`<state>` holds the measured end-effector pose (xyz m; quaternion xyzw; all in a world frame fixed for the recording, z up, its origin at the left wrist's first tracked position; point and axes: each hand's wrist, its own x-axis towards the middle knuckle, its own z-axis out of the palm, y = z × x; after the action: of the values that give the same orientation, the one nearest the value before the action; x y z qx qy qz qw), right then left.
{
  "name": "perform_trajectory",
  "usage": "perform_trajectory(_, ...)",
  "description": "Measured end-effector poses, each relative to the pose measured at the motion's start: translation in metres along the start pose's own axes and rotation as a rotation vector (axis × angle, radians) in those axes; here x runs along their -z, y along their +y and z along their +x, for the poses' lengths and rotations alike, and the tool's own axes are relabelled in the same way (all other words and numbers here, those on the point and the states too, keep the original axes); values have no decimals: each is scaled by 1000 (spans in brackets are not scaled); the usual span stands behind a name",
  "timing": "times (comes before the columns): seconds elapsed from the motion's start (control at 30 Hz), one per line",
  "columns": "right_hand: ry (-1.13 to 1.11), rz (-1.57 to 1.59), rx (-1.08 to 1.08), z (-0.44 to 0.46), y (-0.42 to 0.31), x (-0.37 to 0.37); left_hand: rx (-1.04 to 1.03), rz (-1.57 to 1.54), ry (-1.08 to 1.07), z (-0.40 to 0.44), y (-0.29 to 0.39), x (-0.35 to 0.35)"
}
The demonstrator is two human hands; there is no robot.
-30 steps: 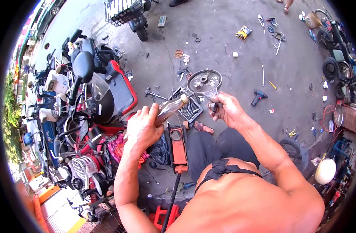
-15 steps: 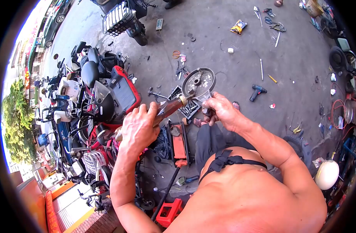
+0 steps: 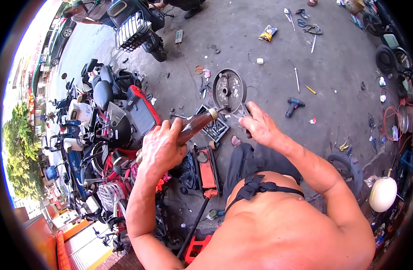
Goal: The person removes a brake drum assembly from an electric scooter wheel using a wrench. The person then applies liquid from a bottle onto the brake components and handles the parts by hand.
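Note:
My left hand (image 3: 163, 144) is wrapped round a brown, see-through bottle (image 3: 195, 128) with a narrow nozzle, tilted up to the right. The nozzle tip meets the lower inside of a round metal drum cover (image 3: 230, 92). That cover is raised with its hollow side in view, showing a central hub and pale patches. My right hand (image 3: 259, 125) is closed on the cover's lower edge, by its small arm. Beneath the bottle's tip, a tray of metal sockets (image 3: 217, 130) lies on the ground.
Parked scooters (image 3: 112, 94) crowd the left side. A red floor jack (image 3: 207, 168) stands by my legs. On the ground lie a power drill (image 3: 294, 106), a yellow packet (image 3: 267, 33) and pliers (image 3: 312, 29). Another person (image 3: 83, 13) is near a scooter at the top left.
The drum cover has tipped up to face me more, and the bottle's nozzle is now at its lower inside. The view has shifted, and a person has appeared at the top left.

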<state>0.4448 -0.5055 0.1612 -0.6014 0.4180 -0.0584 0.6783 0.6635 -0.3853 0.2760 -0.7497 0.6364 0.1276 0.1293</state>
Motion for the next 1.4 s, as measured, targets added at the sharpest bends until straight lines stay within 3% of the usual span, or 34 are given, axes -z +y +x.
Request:
perform_trajectory(0.17, 138, -478, 400, -4, 24, 2, -22, -13, 20, -4, 4, 4)
perform_trajectory(0.33, 211, -555, 546, -17, 10, 3, -46, 32, -32, -6, 3, 17)
perform_trajectory(0.63, 164, -542, 612, -20, 11, 11, -51, 53, -28, -7, -1, 21)
perform_trajectory(0.83, -85, 78, 239, -18, 17, 22, -45, -77, -22, -13, -4, 26)
perform_trajectory(1.03, -154, 671, 102, -9, 37, 6, -50, -20, -18, -13, 0, 40)
perform_trajectory(1.23, -225, 957, -38, -5, 40, -8, -65, 171, -112, -8, 15, 72)
perform_trajectory(1.4, -243, 994, -83, -1, 44, -13, -71, 226, -161, -5, 21, 84)
